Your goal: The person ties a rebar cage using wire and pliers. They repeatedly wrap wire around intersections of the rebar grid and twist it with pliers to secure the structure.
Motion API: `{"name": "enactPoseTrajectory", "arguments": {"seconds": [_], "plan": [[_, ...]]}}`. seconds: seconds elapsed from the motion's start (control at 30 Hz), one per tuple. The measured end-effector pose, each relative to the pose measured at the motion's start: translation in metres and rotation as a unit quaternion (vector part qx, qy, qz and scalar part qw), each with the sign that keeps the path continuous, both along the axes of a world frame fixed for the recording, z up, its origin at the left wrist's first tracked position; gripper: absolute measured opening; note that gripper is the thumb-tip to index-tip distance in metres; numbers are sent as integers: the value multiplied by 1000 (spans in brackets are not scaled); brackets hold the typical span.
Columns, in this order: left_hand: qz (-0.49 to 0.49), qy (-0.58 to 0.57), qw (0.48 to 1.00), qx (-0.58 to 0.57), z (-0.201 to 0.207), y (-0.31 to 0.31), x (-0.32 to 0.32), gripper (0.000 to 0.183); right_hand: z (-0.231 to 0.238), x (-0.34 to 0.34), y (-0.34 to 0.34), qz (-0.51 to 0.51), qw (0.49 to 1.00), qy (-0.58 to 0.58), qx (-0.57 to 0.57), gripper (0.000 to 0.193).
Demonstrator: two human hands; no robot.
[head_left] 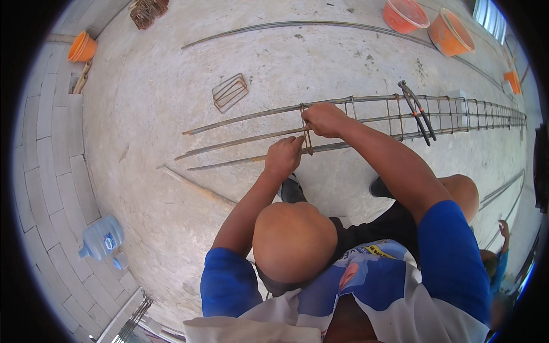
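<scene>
A long rebar cage [374, 119] stretches from in front of me to the far right, its several rusty bars tied by square stirrups. Around the bars near their left ends sits a wire stirrup [309, 144]. My right hand [326, 120] is closed on its upper part, beside the top bar. Lower down, my left hand [284, 158] pinches the same stirrup near the middle bar; the fingertips are partly hidden. Pincers [416, 110] with dark jaws and black-and-orange handles rest across the cage, right of my hands. Several loose stirrups [230, 92] lie on the floor beyond the bar ends.
Long bars [274, 24] lie farther back, near a red tub [405, 15] and an orange bucket [450, 33]. A wooden stick [197, 187] is left of my knee. A water jug [103, 237] stands by the block wall [54, 171]. Another person [496, 266] is at lower right.
</scene>
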State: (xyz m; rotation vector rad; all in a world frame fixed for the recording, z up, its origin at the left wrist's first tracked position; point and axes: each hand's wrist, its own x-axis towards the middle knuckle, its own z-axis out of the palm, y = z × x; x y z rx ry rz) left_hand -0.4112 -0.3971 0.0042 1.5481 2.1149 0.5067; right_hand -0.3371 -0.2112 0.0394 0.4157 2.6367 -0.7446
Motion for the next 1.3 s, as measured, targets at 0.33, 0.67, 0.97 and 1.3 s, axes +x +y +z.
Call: {"name": "enactPoseTrajectory", "arguments": {"seconds": [0.33,0.67,0.97,1.3], "plan": [[47,152,986,52,-2,23,-10,26,-2,-1,2,-10,1000,-17,-6,16],[76,-61,982,-159,-17,59,-24,44,0,3,0,-18,1000,15,-8,16],[234,-361,898,-97,2,61,-33,55,-1,8,-1,-48,999,5,-14,17],[159,-337,928,-13,1,39,-26,36,-10,24,-20,-261,959,32,-105,27]]}}
